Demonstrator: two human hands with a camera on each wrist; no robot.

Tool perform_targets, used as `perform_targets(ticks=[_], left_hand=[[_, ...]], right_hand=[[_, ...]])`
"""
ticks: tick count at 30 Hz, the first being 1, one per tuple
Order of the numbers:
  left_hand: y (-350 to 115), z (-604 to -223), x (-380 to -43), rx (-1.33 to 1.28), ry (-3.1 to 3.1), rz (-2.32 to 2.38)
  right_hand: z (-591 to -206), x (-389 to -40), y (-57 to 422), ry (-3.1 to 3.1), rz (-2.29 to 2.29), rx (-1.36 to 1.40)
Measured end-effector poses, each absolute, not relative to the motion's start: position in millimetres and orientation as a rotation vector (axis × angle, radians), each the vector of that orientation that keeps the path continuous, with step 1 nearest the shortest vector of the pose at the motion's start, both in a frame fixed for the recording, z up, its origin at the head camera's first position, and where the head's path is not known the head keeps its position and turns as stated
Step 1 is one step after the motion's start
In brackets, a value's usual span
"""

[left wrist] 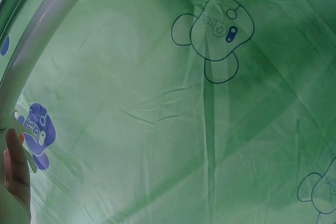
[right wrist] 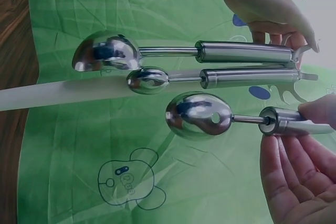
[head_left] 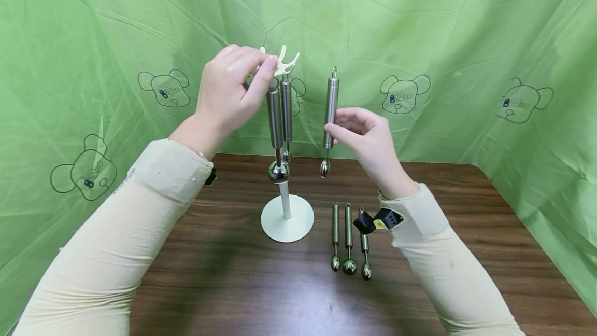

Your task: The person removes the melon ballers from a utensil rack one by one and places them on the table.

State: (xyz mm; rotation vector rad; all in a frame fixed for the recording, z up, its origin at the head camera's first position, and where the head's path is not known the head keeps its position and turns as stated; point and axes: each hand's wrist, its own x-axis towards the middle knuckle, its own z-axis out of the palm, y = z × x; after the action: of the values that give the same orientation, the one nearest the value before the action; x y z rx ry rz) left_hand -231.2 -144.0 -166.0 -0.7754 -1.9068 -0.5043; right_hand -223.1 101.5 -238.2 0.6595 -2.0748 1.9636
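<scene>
A white stand [head_left: 287, 218] with curved hooks at its top stands upright on the table. My left hand [head_left: 228, 87] pinches that hooked top between thumb and fingers; part of the top is hidden behind them. Two steel scoops hang from it: a larger round-bowled scoop [head_left: 275, 118] and a smaller oval melon baller [head_left: 286, 113]. To the right of the stand, my right hand [head_left: 366, 136] grips the handle of another oval melon baller [right wrist: 198, 115], held upright with its bowl down and a small hole showing. It is apart from the stand.
Below the right hand, three more steel scoops [head_left: 349, 227] lie side by side on the brown wooden table [head_left: 210, 274], one partly covered by the wrist camera [head_left: 387, 218]. A green cloth [head_left: 354, 25] with printed bear faces surrounds the table.
</scene>
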Motion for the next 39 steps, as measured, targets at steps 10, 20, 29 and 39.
perform_targets(ticks=[10, 20, 29, 39], left_hand=[[-142.8, -167.0, -231.2, -0.776, -1.912, -0.516], [-143.0, -167.9, -231.3, -0.772, -1.904, -0.515], [-143.0, -167.4, -231.3, -0.773, -1.905, -0.515], [-144.1, -167.1, -231.2, -0.776, -1.895, -0.512]], right_hand=[[-252.2, -212.4, 115.6, -2.087, 1.993, 0.595], [-265.3, -207.5, 122.4, -2.048, 2.030, 0.564], [-279.1, -198.7, 128.4, -2.060, 2.017, 0.508], [-295.5, -188.2, 134.0, -2.070, 2.010, 0.431]])
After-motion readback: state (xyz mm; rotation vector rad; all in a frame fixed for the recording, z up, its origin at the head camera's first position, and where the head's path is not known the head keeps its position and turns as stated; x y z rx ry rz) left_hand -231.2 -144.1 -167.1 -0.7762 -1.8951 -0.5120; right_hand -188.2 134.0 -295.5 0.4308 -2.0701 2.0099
